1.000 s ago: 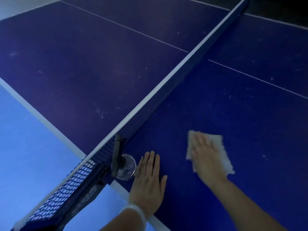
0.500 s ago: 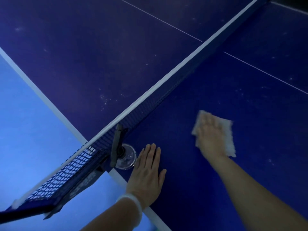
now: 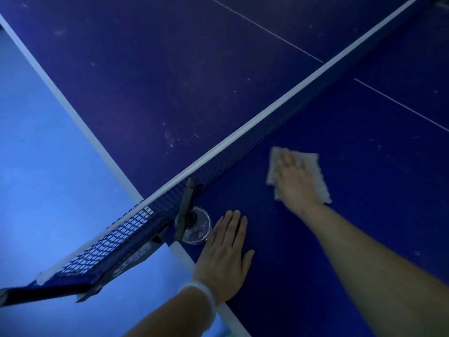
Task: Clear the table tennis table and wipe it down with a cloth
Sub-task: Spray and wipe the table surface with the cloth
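Head view, looking down at the near corner of a dark blue table tennis surface [image 3: 352,239] with white edge lines, where a dark blue mesh net with a white top band [image 3: 243,135] crosses diagonally from lower left to upper right.

The right hand [image 3: 295,182] lies palm down with fingers straight on a pale, rumpled white cloth [image 3: 318,181], pressing it flat against the surface on the near side of the net, a little way from the mesh. The cloth's edges show around the hand on the left, top and right. This grip is flat and open, not curled round the cloth.

The left hand [image 3: 224,254] rests flat on the surface near its white side edge, fingers straight and together, holding nothing. A white bracelet [image 3: 201,297] circles its wrist. Its fingertips lie just beside a clear round plastic disc [image 3: 200,228] at the foot of the dark net post clamp [image 3: 185,210].

Pale specks dot the far half of the surface. A lighter blue floor [image 3: 48,178] fills the left side.
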{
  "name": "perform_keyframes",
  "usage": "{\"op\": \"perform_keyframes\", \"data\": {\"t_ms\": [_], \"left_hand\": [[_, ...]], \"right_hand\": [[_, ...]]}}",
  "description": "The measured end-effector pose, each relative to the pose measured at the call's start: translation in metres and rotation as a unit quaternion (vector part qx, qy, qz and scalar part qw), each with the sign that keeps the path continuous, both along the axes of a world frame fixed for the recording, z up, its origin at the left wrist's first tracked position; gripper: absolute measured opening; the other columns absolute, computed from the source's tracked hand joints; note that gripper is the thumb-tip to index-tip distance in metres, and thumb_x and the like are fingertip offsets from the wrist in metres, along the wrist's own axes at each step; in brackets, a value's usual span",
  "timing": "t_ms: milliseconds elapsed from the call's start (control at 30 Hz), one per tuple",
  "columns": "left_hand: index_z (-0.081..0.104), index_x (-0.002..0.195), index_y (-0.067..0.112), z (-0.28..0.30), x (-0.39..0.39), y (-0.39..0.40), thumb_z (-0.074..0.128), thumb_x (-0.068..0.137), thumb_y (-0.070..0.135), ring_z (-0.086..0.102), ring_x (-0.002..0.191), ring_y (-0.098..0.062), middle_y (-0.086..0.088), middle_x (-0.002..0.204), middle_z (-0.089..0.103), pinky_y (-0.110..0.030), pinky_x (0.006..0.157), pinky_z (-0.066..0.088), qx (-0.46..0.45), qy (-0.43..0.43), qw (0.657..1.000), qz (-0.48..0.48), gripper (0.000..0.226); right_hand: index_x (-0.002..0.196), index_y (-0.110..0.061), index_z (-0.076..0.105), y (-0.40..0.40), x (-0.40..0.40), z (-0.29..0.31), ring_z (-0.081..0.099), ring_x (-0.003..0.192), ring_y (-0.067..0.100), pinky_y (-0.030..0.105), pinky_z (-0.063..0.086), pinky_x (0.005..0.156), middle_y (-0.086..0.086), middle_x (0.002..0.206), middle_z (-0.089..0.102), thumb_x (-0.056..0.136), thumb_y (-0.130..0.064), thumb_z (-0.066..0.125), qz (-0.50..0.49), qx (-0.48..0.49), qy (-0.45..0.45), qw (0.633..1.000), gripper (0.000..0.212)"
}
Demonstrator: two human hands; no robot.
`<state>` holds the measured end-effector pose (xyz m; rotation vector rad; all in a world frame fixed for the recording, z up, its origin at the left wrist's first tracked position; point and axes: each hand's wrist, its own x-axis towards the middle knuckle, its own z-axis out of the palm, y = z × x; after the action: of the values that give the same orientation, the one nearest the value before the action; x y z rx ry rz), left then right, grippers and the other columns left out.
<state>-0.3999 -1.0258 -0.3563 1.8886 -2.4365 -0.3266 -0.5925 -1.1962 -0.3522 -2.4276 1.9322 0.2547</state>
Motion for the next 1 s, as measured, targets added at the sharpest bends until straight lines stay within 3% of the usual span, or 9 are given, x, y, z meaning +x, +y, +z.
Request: {"op": "perform_keyframes", "data": {"t_ms": [133,233,333,400,467,600,733,900,1000], "left_hand": [[0.033,0.149,0.010,-0.002,0.000,0.000,0.031,0.098,0.046,0.024,0.144,-0.024,-0.008,0.155,0.032,-0.038,0.120,0.016,-0.012,-0.001,1.000,-0.001,0.062],[0.034,0.148,0.009,-0.002,0.000,0.000,0.030,0.098,0.044,0.023,0.144,-0.024,-0.009,0.155,0.032,-0.036,0.118,0.012,-0.018,0.004,1.000,-0.004,0.061],[0.035,0.148,0.009,-0.001,-0.002,0.000,0.030,0.098,0.043,0.029,0.144,-0.025,-0.010,0.155,0.033,-0.039,0.120,0.020,-0.014,0.003,1.000,-0.001,0.061],[0.034,0.149,0.009,-0.001,-0.002,0.000,0.030,0.098,0.043,0.029,0.144,-0.025,-0.009,0.155,0.032,-0.043,0.117,0.022,-0.014,0.002,1.000,0.003,0.061],[0.032,0.149,0.010,-0.002,-0.001,0.000,0.030,0.099,0.044,0.028,0.145,-0.025,-0.008,0.156,0.031,-0.044,0.116,0.022,-0.014,0.004,1.000,0.005,0.061],[0.028,0.150,0.011,-0.004,0.000,0.001,0.028,0.100,0.045,0.024,0.146,-0.024,-0.008,0.157,0.028,-0.044,0.117,0.018,-0.017,0.011,1.000,0.002,0.061],[0.027,0.151,0.010,-0.005,0.001,0.001,0.028,0.100,0.045,0.021,0.147,-0.024,-0.009,0.158,0.025,-0.042,0.118,0.017,-0.015,0.010,1.000,0.002,0.062],[0.035,0.148,0.007,-0.002,0.001,0.001,0.029,0.098,0.043,0.029,0.144,-0.026,-0.011,0.155,0.032,-0.041,0.118,0.021,-0.020,-0.003,1.000,-0.006,0.062],[0.039,0.146,0.006,-0.002,0.001,0.000,0.029,0.097,0.042,0.026,0.143,-0.026,-0.013,0.153,0.036,-0.040,0.118,0.014,-0.029,-0.001,1.000,-0.007,0.061]], "right_hand": [[0.156,-0.011,-0.004,0.014,-0.031,0.007,-0.003,0.150,0.025,0.048,0.002,0.121,0.009,0.163,-0.008,0.105,-0.031,0.025,-0.288,-0.006,-0.103,0.952,0.062],[0.154,-0.008,-0.009,0.040,0.016,-0.003,0.003,0.150,0.028,0.048,0.009,0.121,0.014,0.163,-0.006,0.099,-0.026,0.043,-0.139,-0.025,-0.078,0.987,0.078],[0.154,-0.014,-0.011,0.034,0.055,-0.005,-0.006,0.151,0.023,0.045,-0.001,0.122,0.005,0.163,-0.011,0.105,-0.030,0.026,0.070,0.002,-0.088,0.994,0.063],[0.155,-0.013,-0.005,0.003,0.057,0.002,-0.009,0.150,0.020,0.042,-0.009,0.121,0.003,0.163,-0.009,0.107,-0.031,0.021,0.103,0.027,-0.088,0.990,0.057],[0.155,-0.008,0.001,-0.032,0.042,0.007,-0.002,0.150,0.025,0.045,-0.001,0.120,0.010,0.163,-0.003,0.105,-0.027,0.035,0.090,0.026,-0.047,0.994,0.063],[0.153,-0.005,0.014,-0.055,-0.026,0.013,0.024,0.143,0.033,0.050,0.027,0.114,0.018,0.158,0.018,0.101,-0.025,0.039,-0.171,0.007,-0.066,0.983,0.061],[0.155,-0.011,-0.006,-0.002,-0.041,0.014,-0.003,0.150,0.027,0.051,0.004,0.120,0.011,0.163,-0.008,0.105,-0.034,0.019,-0.312,0.013,-0.111,0.944,0.060],[0.156,-0.014,-0.003,0.122,0.009,-0.006,-0.005,0.151,0.020,0.046,0.003,0.122,0.005,0.163,-0.007,0.104,-0.035,0.012,-0.050,-0.025,-0.128,0.990,0.058],[0.156,-0.014,0.015,0.164,-0.022,-0.008,-0.009,0.151,0.020,0.045,0.002,0.121,0.005,0.164,-0.004,0.104,-0.037,0.012,0.028,0.034,-0.085,0.995,0.057]]}}
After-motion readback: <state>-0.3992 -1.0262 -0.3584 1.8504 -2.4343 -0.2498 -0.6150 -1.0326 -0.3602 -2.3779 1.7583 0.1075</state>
